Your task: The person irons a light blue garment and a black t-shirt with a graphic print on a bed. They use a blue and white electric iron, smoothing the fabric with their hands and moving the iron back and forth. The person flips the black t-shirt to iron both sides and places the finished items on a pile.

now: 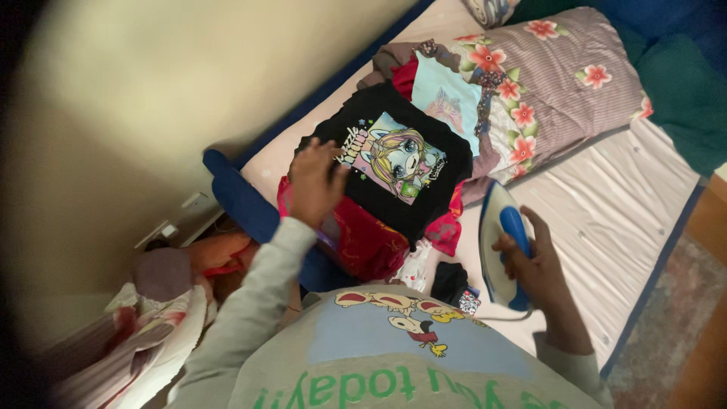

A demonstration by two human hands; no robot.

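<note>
On a bed with a pale, faintly striped sheet (606,204), seen from above, we look down past our own chest at a heap of clothes lying against a cream wall (136,98). Our left hand (314,182) rests flat on the left edge of a black T-shirt (394,178) with a bright cartoon face printed on it. The fingers are spread and released, pressing down rather than gripping, which looks like a way of keeping the cloth smooth and in place. The black T-shirt is folded into a rough square and sits on top of the pile, print side up, so it seems to be the piece in hand.

Our right hand (534,261) is clenched around the blue handle of a white iron (500,250). The iron is held off to the right of the pile, over the sheet, tilted with its flat face turned left toward the clothes. It appears clear of the cloth, probably to keep its hot face away from both fabric and fingers.

Under the black T-shirt lie red clothes (371,246), bunched and unfolded. Just beyond it, a light blue top (447,95) lies folded against a striped pillow (560,76) with pink flowers. A blue mattress edge (242,201) runs beside the wall. More crumpled fabric (144,326) sits low at the left, off the bed.
</note>
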